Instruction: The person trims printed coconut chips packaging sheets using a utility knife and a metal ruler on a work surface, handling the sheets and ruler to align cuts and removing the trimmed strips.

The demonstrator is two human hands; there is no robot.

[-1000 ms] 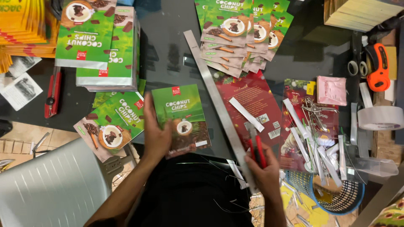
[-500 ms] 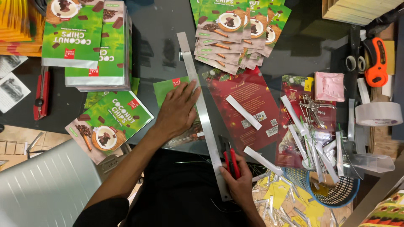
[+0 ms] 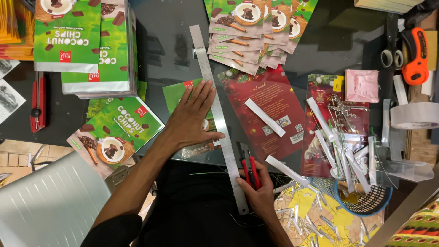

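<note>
Left hand (image 3: 194, 119) flat, palm down, fingers (image 3: 203, 91) spread, nothing gripped: it presses a green pouch (image 3: 183, 93) onto the dark glass bench (image 3: 169, 50), fingertips touching the long steel ruler (image 3: 218, 116). Pouch sits mid-bench, mostly hidden under the hand; only its top corner at 12 o'clock and a clear strip at 6 o'clock show.

Ruler runs from 11 o'clock down to 5 o'clock, along the pouch's right edge, lower end overhanging the bench edge.

Right hand (image 3: 258, 194) at the ruler's lower end, fingers curled tight round a red-handled cutter (image 3: 249, 169), blade end just beside the ruler's right edge. Can't tell if the blade touches anything.

Around:
- 3 o'clock of ruler: red printed sheet (image 3: 267, 114) with a white strip (image 3: 265, 117) lying on it, touching the ruler edge.
- 12–1 o'clock: fanned stack of green pouches (image 3: 254, 34), its lower left corner close to the ruler.
- 10–11 o'clock: two tall stacks of green pouches (image 3: 87, 41); loose one (image 3: 114, 135) at 9 o'clock of left hand.
- Far 9 o'clock: red utility knife (image 3: 37, 103).
- 4 o'clock: blue mesh basket (image 3: 366, 201) with white strips (image 3: 340, 148) piled over it.
- 2–3 o'clock: pink pad (image 3: 361, 85), tape rolls (image 3: 414, 115), orange tool (image 3: 415, 55).
- 7 o'clock: grey chair back (image 3: 50, 201).
</note>
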